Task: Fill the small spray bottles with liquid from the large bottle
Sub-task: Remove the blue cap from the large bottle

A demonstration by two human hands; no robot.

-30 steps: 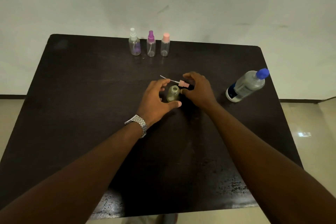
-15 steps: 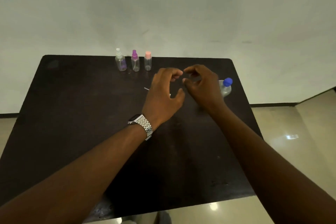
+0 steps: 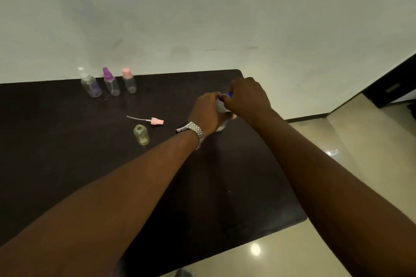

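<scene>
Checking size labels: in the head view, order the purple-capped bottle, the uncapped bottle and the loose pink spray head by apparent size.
1. purple-capped bottle
2. uncapped bottle, nearer the camera, so the gap is unsure
3. loose pink spray head, slimmest, though its tube is long

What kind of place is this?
Probably a plain indoor room, perhaps in a home: a dark table beside a bare pale wall, with a glossy floor.

big bottle (image 3: 220, 106) mostly hidden by left hand (image 3: 208, 111) & right hand (image 3: 247, 96); table (image 3: 45, 164) cut off at left.
</scene>
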